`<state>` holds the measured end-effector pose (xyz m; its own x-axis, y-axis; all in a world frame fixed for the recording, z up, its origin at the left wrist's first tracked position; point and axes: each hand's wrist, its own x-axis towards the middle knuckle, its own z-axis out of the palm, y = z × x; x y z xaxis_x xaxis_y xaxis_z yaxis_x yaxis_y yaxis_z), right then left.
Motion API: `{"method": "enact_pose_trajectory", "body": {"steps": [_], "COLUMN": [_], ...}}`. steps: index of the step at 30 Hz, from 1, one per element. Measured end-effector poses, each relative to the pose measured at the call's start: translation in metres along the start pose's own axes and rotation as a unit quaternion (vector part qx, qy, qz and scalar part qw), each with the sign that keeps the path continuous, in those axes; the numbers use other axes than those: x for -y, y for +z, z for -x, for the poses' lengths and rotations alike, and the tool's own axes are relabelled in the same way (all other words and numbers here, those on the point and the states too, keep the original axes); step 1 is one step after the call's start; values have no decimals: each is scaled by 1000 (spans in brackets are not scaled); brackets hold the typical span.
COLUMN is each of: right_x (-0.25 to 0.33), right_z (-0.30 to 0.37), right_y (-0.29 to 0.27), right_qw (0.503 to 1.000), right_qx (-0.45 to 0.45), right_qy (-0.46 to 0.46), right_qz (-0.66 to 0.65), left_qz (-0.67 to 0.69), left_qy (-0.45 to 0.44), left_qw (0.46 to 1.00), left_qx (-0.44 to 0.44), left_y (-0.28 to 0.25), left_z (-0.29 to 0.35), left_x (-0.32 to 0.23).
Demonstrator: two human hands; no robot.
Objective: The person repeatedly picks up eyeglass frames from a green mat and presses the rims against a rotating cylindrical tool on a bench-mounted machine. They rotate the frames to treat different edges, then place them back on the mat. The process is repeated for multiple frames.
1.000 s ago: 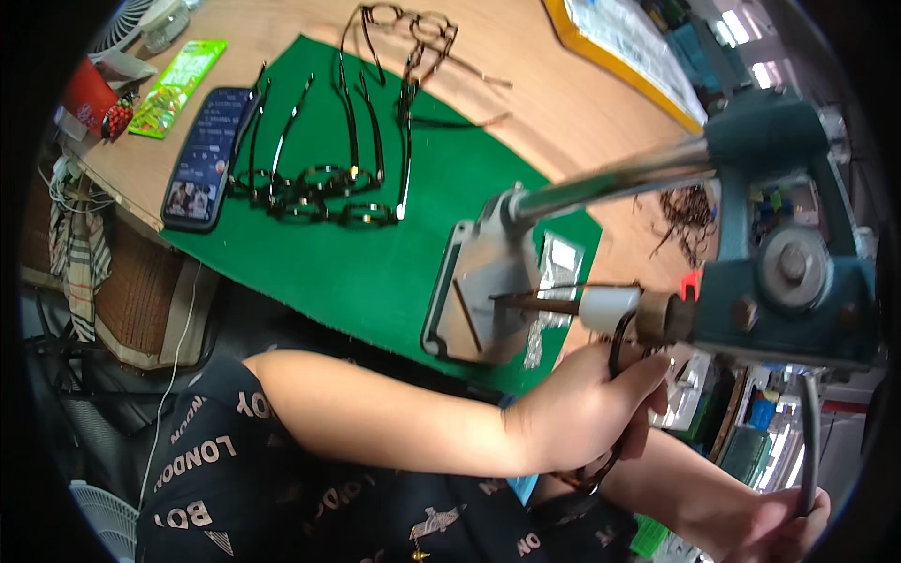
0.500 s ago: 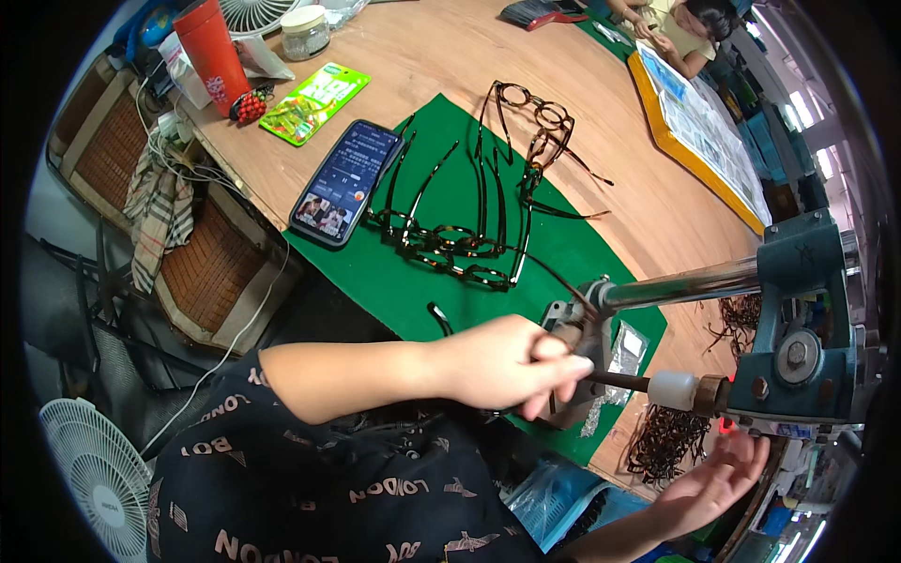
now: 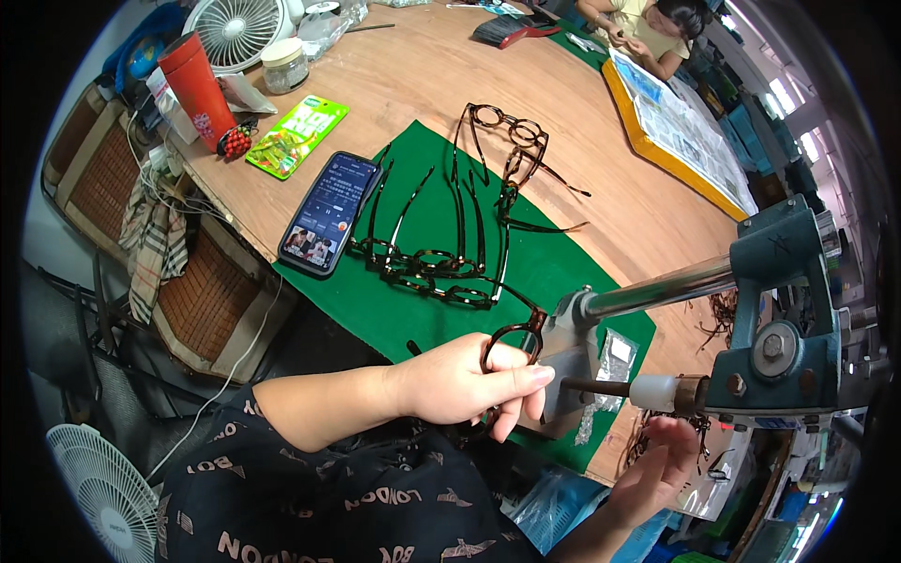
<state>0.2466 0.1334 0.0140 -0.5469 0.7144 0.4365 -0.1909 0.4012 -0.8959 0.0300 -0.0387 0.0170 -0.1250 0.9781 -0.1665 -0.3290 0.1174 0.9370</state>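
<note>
My left hand (image 3: 469, 383) is closed around a dark brown tortoiseshell glasses frame (image 3: 537, 324), its rim and a temple showing above my fingers. The frame is beside the tip of a dark rod (image 3: 596, 386) that sticks out of a white collar (image 3: 649, 392) on a teal bench press (image 3: 771, 352). Below the collar, my right hand (image 3: 654, 474) is raised with loosely bent fingers and thumb apart, nothing visible in it. Several tortoiseshell glasses frames (image 3: 441, 265) lie with temples spread on a green mat (image 3: 563, 258).
A phone (image 3: 328, 214), a green snack packet (image 3: 298, 137), a red tumbler (image 3: 197, 89) and a jar (image 3: 284, 68) stand or lie at left. Loose dark temples (image 3: 721, 314) are piled by the press. A yellow-edged board (image 3: 648, 141) lies far right, near another person (image 3: 648, 38).
My left hand has drawn back left from the rod with the glasses frame, which is now more visible. My right hand has moved left, nearer the collar. The whole view has shifted slightly.
</note>
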Motion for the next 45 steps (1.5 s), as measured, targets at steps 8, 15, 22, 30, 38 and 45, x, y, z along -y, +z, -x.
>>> {"method": "enact_pose_trajectory", "body": {"steps": [8, 15, 22, 30, 38, 45], "right_x": [15, 19, 15, 2, -2, 1], "right_z": [17, 7, 9, 19, 27, 39], "right_y": [51, 63, 51, 24, 7, 1], "right_qw": [976, 972, 978, 979, 979, 976], "right_qx": [191, 184, 180, 164, 127, 89], "right_qy": [72, 78, 90, 124, 153, 191], "right_qz": [-82, -123, -62, 11, 53, 59], "left_qz": [-165, -230, -379, -409, -664, -642], "left_qy": [55, 99, 167, 44, 77, -92], "left_qw": [974, 963, 910, 907, 700, 674], "left_qx": [147, 99, 28, -91, -253, -353], "left_y": [38, 42, 10, -43, -78, -158], "left_z": [-3, -2, -16, -22, -32, -138], "left_x": [26, 27, 22, 14, -19, -45]}}
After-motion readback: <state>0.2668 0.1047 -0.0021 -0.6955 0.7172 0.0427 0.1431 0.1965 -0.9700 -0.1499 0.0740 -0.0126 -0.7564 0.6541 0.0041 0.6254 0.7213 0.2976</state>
